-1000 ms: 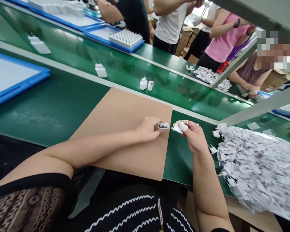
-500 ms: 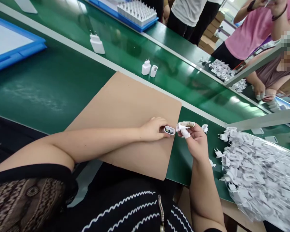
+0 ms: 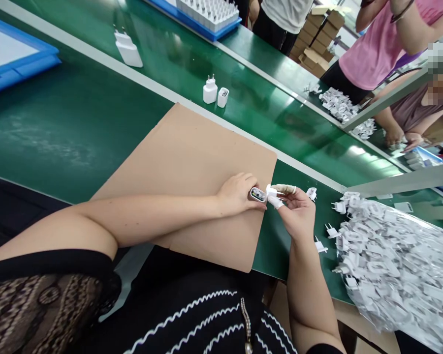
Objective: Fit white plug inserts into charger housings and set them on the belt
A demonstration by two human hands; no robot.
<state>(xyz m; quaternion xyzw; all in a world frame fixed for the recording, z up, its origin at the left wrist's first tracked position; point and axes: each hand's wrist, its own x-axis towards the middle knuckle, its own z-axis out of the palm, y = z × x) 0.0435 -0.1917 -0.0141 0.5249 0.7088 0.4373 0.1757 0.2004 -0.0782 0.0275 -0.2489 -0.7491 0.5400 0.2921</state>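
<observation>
My left hand (image 3: 238, 193) is closed around a white charger housing (image 3: 258, 194), whose open end faces right and shows electronic parts inside. Just beside that opening, my right hand (image 3: 295, 204) pinches a white plug cap (image 3: 271, 192) with two pins between thumb and forefinger. White coverings wrap those fingertips. Cap and housing are very close; whether they touch I cannot tell. Both hands are above the right edge of a brown cardboard sheet (image 3: 192, 147). One loose plug cap (image 3: 311, 193) lies beyond my right hand.
A large heap of white plug caps (image 3: 391, 265) on plastic fills the right side. Chargers (image 3: 209, 90) move along the green belt (image 3: 162, 64) ahead. A blue tray (image 3: 22, 64) sits at left, and a metal post (image 3: 387, 98) rises at right. Co-workers (image 3: 372, 44) stand across.
The plug cap in my right hand has turned, its pins now pointing right, and is closer to the housing. The chargers on the belt have shifted left.
</observation>
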